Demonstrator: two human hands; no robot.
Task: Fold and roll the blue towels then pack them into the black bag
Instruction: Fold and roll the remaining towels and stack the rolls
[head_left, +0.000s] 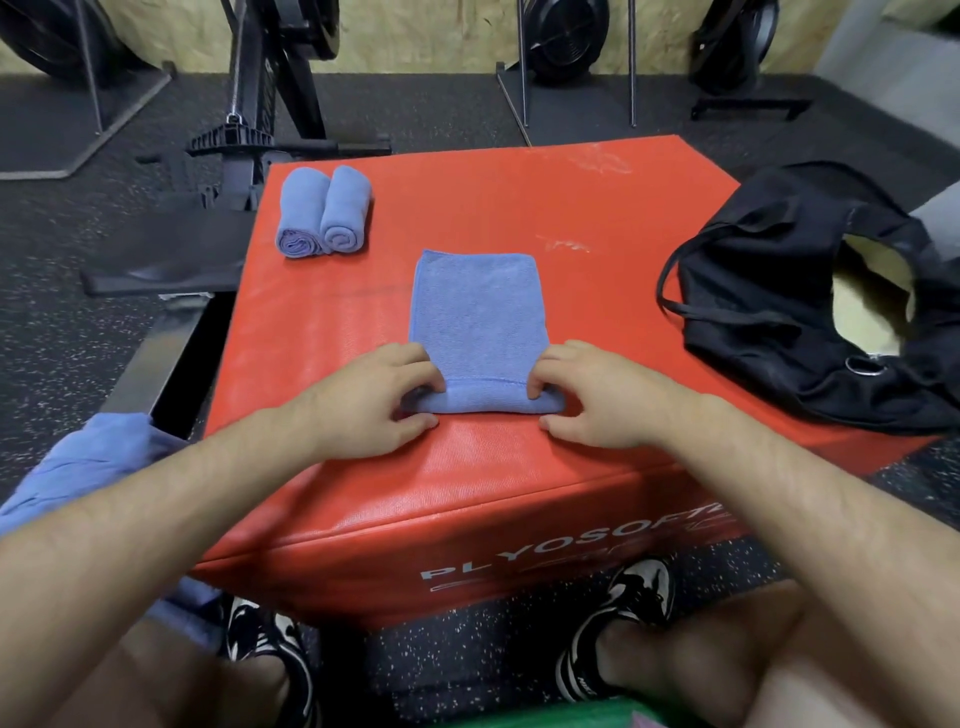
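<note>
Where it lay mid-frame on the red plyo box (519, 483), folded blue towel (478, 306) had its near end rolled, left grip (363, 395) and right grip (587, 395) pinching the roll's ends. Two rolled towels (322, 213) upper left; black bag (769, 312) right.

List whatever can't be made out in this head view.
Head view only:
Black bag: contents, hidden by its folds and the right frame edge.
Blue cloth lower left: how many towels, covered by the left forearm.
Lettering on the red box: its end, behind the right forearm.
Towel: turns rolled so far, hidden by left hand and right hand.
</note>
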